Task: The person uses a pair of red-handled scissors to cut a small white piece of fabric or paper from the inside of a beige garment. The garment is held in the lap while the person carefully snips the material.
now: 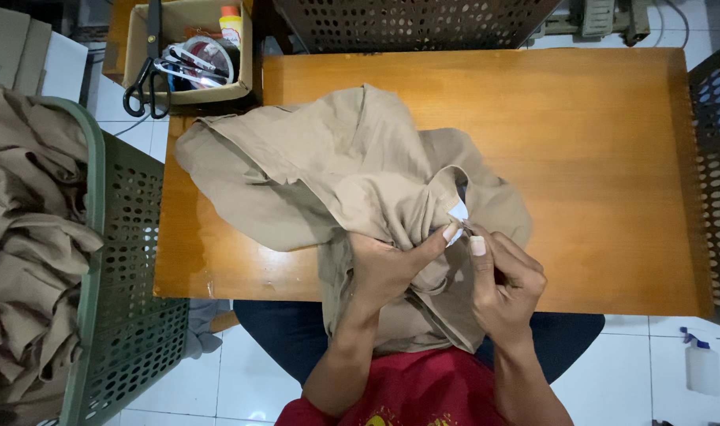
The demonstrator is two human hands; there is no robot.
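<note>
Khaki garment point(336, 170) bunching over wooden table point(596, 158), left hand point(387, 268) gripping the cloth taut, right hand point(506, 288) pinching narrow beside white tag point(458, 211) at 3 o'clock.

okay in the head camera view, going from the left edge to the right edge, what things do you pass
Green perforated plastic basket piled with tan cloth → open cardboard box with black-handled scissors → crumpled tan fabric garment on the wooden table → left hand → right hand → white plastic spray bottle on the floor.
</note>
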